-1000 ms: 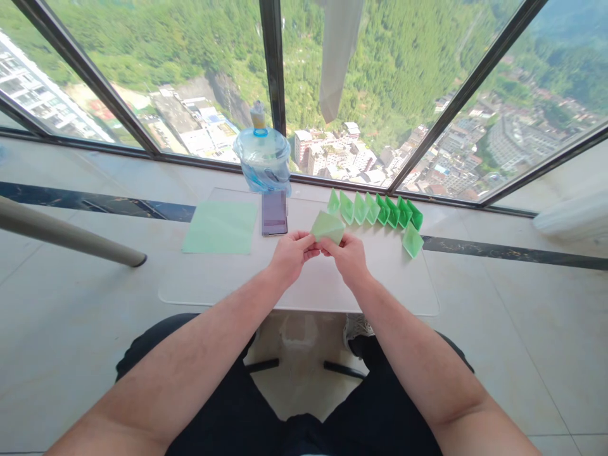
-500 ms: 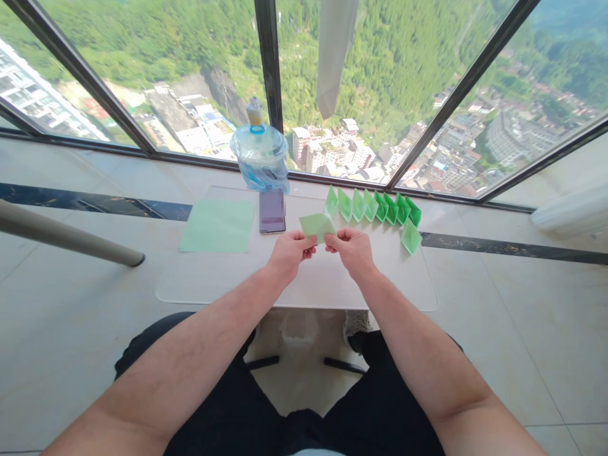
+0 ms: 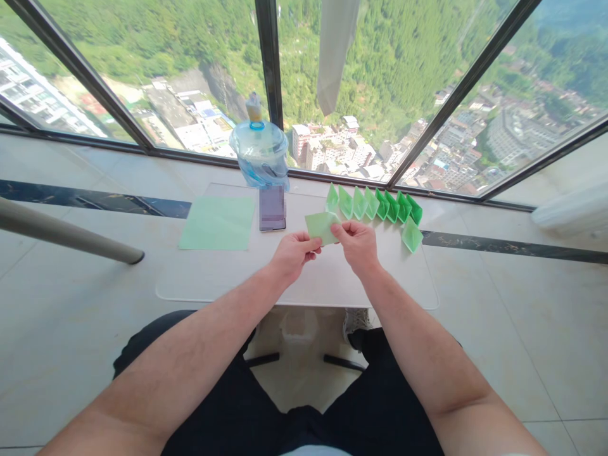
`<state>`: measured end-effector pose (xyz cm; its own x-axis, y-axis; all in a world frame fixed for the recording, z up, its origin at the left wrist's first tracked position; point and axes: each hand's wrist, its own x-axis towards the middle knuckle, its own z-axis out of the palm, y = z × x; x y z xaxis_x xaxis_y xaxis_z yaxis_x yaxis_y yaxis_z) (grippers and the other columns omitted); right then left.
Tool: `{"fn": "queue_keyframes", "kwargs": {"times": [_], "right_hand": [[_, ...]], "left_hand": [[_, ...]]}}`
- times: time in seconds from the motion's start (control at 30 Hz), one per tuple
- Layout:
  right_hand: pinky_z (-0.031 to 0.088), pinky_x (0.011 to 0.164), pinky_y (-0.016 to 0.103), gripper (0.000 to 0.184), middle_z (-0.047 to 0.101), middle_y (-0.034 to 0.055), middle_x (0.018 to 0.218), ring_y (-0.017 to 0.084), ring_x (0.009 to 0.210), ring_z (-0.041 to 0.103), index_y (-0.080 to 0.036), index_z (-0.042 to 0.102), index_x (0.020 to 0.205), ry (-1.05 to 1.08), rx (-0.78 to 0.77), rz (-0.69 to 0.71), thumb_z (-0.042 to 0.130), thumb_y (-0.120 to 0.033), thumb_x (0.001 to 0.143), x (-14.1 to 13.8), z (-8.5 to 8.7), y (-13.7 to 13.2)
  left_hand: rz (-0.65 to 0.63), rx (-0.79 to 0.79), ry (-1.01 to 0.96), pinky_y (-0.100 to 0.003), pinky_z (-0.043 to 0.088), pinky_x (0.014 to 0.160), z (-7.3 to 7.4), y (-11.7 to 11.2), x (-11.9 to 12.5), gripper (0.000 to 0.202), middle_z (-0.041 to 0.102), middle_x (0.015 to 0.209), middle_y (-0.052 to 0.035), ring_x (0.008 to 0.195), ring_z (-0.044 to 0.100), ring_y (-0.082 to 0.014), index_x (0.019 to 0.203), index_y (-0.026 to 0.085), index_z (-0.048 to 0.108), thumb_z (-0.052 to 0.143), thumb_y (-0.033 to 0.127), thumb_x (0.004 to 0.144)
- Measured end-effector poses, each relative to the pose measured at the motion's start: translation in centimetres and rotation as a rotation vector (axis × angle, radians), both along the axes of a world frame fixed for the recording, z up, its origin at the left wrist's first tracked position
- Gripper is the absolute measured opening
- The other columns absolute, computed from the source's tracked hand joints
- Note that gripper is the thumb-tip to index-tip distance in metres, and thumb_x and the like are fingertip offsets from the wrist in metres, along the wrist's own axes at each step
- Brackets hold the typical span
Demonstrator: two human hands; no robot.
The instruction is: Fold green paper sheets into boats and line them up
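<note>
Both my hands hold one folded light green paper piece [image 3: 321,226] above the small white table [image 3: 228,282]. My left hand [image 3: 293,254] pinches its lower left edge with thumb and fingers closed. My right hand [image 3: 360,246] pinches its right side, fingers curled. Just behind the held piece stands a row of several folded green paper shapes [image 3: 375,204], with one more folded shape [image 3: 411,234] lying apart at the right. A flat stack of light green paper sheets [image 3: 217,222] lies at the table's left.
A phone [image 3: 272,208] lies face up between the sheets and the folded row. A clear water bottle [image 3: 259,154] stands at the table's far edge against the window frame. A grey pole [image 3: 66,234] lies on the floor at left. My legs are under the table.
The paper piece has flattened from a puffed shape into a flat rectangle and my right hand has shifted up along its right side. The view has tilted slightly.
</note>
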<state>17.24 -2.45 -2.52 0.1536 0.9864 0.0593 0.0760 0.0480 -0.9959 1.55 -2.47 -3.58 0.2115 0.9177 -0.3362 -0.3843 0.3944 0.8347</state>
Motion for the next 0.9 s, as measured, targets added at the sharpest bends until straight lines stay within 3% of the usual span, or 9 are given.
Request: {"fn": "queue_keyframes", "kwargs": {"times": [0.37,0.5,0.73,0.9], "right_hand": [[0.044,0.058,0.027,0.03,0.065,-0.0003,0.065,0.013,0.061,0.055,-0.018,0.071,0.073,0.058,0.049,-0.053,0.075,-0.047,0.075,0.0,0.1,-0.1],[0.043,0.059,0.026,0.028,0.063,-0.0021,0.067,0.012,0.061,0.052,-0.018,0.071,0.079,0.039,0.028,0.027,0.078,-0.043,0.07,-0.3,0.4,-0.4],[0.037,0.056,0.025,0.021,0.055,-0.0046,0.06,0.011,0.059,0.044,-0.018,0.07,0.071,-0.047,-0.016,0.046,0.077,-0.037,0.068,-0.7,1.0,-0.8],[0.034,0.053,0.025,0.019,0.054,-0.0044,0.059,0.01,0.057,0.042,-0.017,0.07,0.071,-0.092,0.003,0.046,0.075,-0.036,0.07,-0.9,1.1,-1.0]], "left_hand": [[-0.001,0.022,-0.02,-0.025,0.036,0.058,-0.6,-0.5,0.6,0.028,0.062,0.061,-0.0021,0.058,0.052,-0.0095,0.061,0.015,0.061,0.086,0.026,0.054],[0.007,0.046,0.005,-0.025,0.038,0.06,-0.8,-0.8,0.9,0.029,0.062,0.062,-0.0012,0.06,0.052,-0.0093,0.062,0.015,0.064,0.088,0.028,0.054],[0.014,0.26,0.101,-0.028,0.045,0.07,-0.9,-0.6,1.0,0.03,0.068,0.072,0.0,0.07,0.057,-0.0129,0.08,0.016,0.073,0.087,0.035,0.062],[0.053,0.3,0.064,-0.032,0.049,0.08,-0.3,-0.4,1.0,0.03,0.072,0.078,-0.0019,0.077,0.063,-0.0168,0.08,0.015,0.075,0.088,0.035,0.062]]}}
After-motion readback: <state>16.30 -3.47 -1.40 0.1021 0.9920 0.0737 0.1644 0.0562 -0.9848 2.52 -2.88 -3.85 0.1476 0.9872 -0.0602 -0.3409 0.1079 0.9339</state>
